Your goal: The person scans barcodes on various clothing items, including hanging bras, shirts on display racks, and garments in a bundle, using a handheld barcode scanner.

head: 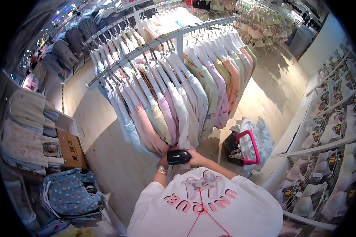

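Observation:
A black handheld device [179, 157], perhaps a scanner, is between my hands in front of my chest. My right hand [196, 158] is at its right edge and appears to hold it, though most fingers are hidden. At its left edge is my left hand [163, 160], with bracelets on the wrist; its fingers are hidden behind the device and near the hem of a pink garment [149, 130]. Just beyond both hands, pastel garments hang on white hangers from a metal rack [163, 38]. Yellow [161, 122], lilac [167, 114] and white [179, 118] ones hang closest.
To the right on the floor stands a dark basket [233, 148] with a pink handle [256, 148], heaped with light blue cloth [256, 133]. Bras hang along the right wall [311, 189]. Folded clothes [26, 142], a cardboard box [72, 149] and a blue patterned garment [65, 192] are at left.

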{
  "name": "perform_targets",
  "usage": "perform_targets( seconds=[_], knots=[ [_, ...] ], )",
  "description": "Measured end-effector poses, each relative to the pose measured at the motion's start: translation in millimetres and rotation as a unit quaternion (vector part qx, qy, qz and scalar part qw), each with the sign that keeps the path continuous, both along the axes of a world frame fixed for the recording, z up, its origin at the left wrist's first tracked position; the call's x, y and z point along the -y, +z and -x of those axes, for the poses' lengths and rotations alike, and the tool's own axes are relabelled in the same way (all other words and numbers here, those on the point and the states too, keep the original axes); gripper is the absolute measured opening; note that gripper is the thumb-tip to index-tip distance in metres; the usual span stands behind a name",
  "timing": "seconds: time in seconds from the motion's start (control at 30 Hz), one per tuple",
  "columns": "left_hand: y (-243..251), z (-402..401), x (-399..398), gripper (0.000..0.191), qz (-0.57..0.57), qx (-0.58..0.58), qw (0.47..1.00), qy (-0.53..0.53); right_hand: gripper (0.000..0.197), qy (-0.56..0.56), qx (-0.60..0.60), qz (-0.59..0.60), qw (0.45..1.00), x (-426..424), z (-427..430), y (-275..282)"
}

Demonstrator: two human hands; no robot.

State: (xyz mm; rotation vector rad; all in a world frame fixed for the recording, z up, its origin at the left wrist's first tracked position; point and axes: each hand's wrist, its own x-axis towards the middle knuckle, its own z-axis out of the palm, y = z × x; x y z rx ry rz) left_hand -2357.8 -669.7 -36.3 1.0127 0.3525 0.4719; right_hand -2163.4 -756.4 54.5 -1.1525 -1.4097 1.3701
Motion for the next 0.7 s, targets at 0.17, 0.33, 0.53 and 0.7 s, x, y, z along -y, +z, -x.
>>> perform_targets(
  seconds=[0.17,0.33,0.53,0.7],
  knots=[
    [41.4,-37.8,-20.9,0.048,-0.113,-0.161,0.979,-0.054,0.067,0.019,0.014,-0.034,0.999,7.6,-6.1,-7.2],
    [17.9,-3.7,-17.3,0.051,-0.155,-0.287,0.929,0.176,0.062,-0.116,0.077,0.026,0.990,8.5,-30.7,-11.9],
    [53.7,3.9,-7.9,0.045,-0.166,-0.404,0.872,0.221,0.037,-0.159,0.249,0.055,0.954,-20.8,-78.7,-18.2],
    [58.9,7.3,-9.2,0.043,-0.140,-0.446,0.858,0.214,0.042,-0.135,0.388,0.008,0.912,-59.2,-64.6,-76.8]
  ],
)
